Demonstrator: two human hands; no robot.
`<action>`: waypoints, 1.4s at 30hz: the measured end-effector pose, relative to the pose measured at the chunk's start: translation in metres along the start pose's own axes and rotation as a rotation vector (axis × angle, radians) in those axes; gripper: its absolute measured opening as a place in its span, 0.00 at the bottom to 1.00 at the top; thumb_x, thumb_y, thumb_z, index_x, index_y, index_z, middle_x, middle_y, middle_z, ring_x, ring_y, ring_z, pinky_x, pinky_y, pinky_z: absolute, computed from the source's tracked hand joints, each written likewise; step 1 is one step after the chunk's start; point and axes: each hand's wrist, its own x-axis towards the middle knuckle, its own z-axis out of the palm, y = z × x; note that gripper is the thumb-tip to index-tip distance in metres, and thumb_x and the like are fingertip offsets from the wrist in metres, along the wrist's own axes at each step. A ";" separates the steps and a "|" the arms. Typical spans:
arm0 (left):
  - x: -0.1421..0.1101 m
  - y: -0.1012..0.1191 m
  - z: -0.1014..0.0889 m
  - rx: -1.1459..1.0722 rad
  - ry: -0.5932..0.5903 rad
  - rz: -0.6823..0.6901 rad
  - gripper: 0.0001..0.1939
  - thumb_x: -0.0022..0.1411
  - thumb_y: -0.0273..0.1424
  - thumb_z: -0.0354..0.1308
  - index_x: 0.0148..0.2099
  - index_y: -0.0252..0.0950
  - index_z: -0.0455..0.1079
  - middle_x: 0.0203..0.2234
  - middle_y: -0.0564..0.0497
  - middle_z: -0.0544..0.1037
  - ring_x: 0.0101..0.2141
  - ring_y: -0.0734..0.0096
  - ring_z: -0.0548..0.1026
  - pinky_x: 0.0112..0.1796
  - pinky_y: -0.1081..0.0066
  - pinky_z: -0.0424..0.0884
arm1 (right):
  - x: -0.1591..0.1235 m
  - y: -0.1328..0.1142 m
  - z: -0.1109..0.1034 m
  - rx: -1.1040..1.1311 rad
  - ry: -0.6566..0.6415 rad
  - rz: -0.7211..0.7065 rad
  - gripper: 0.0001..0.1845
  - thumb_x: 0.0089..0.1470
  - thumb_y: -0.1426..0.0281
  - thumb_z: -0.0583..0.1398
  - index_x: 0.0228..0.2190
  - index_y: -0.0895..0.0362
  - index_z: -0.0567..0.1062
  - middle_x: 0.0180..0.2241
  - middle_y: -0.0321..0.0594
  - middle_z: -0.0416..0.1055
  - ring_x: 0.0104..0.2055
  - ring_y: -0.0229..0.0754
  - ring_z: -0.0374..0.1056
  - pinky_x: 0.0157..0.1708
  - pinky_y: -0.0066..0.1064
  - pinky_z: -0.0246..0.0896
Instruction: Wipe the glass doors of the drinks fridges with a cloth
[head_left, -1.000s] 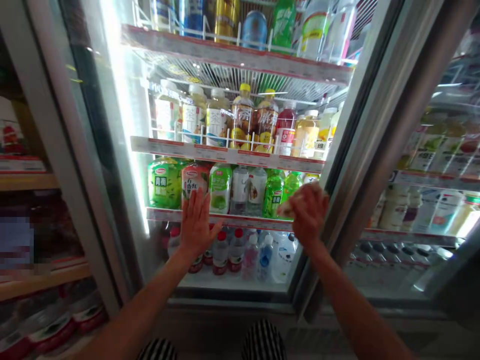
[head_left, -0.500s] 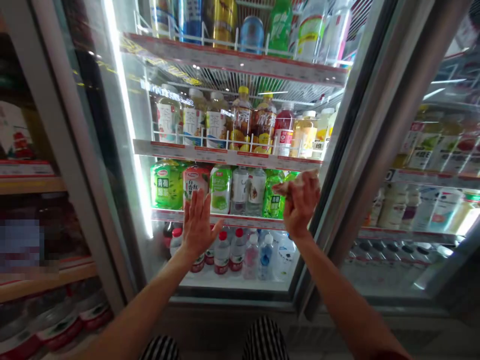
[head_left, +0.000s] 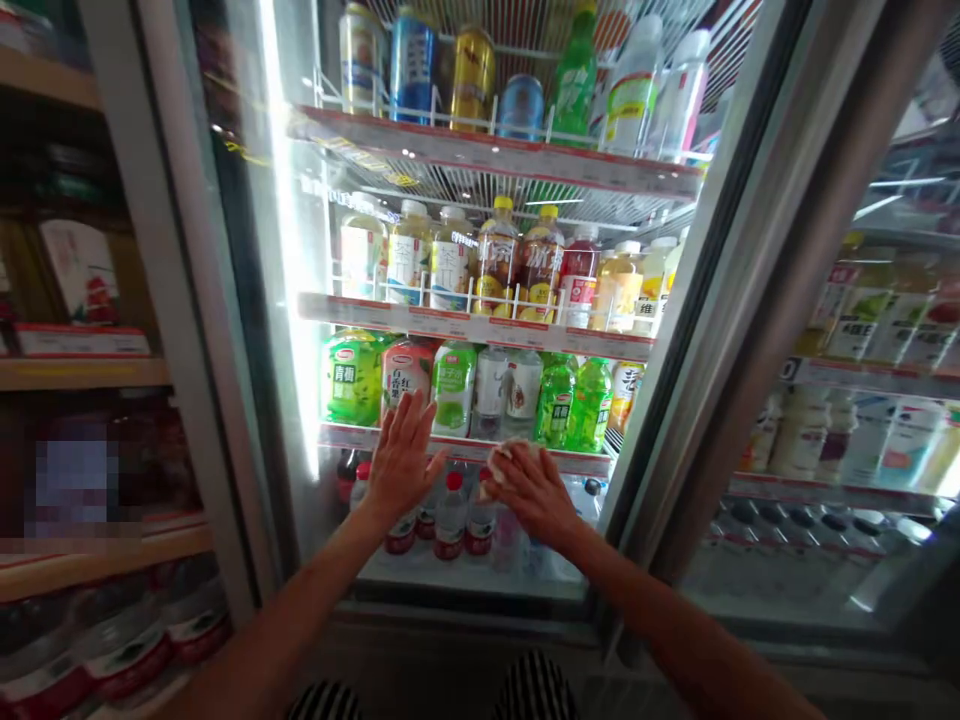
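My left hand (head_left: 405, 460) lies flat with fingers outstretched against the glass door (head_left: 465, 575) of a lit drinks fridge, in front of a pink-labelled bottle (head_left: 406, 372). A crumpled, pale cloth (head_left: 504, 456) is under the fingers of my right hand (head_left: 534, 492), which presses it to the glass at the level of the lowest shelf edge. Behind the glass near that hand stand clear bottles (head_left: 523, 390) and green bottles (head_left: 556, 405). Red-capped bottles (head_left: 450, 520) on the fridge floor are partly covered by my hands.
A metal door frame (head_left: 750, 330) rises on the right, with a second drinks fridge (head_left: 862, 400) beyond it. On the left, wooden shelves (head_left: 82, 373) carry goods, with large bottles (head_left: 112, 640) at the bottom. My striped-clad knees (head_left: 534, 685) show below.
My right hand has swept down and to the left with the cloth, uncovering the green bottles at the right. My left hand stays on the glass. The view has shifted slightly.
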 end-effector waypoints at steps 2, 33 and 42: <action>-0.004 -0.007 -0.002 -0.002 -0.022 0.027 0.36 0.59 0.34 0.51 0.66 0.39 0.39 0.63 0.43 0.47 0.62 0.58 0.46 0.58 0.54 0.52 | 0.005 0.007 -0.004 -0.044 0.021 0.013 0.18 0.54 0.71 0.53 0.46 0.43 0.70 0.56 0.31 0.61 0.64 0.41 0.44 0.62 0.44 0.41; -0.037 -0.129 -0.068 0.142 -0.120 -0.371 0.25 0.59 0.27 0.41 0.59 0.31 0.55 0.60 0.39 0.56 0.59 0.57 0.56 0.56 0.51 0.54 | 0.192 -0.102 0.073 0.266 -0.016 -0.230 0.15 0.57 0.69 0.53 0.46 0.52 0.69 0.57 0.35 0.61 0.64 0.38 0.43 0.65 0.43 0.31; -0.048 -0.160 -0.074 0.088 -0.067 -0.467 0.27 0.56 0.25 0.42 0.59 0.29 0.55 0.58 0.39 0.59 0.58 0.56 0.58 0.56 0.54 0.58 | 0.216 -0.122 0.090 0.277 -0.060 -0.389 0.14 0.58 0.70 0.50 0.44 0.54 0.71 0.55 0.35 0.63 0.63 0.43 0.48 0.62 0.44 0.45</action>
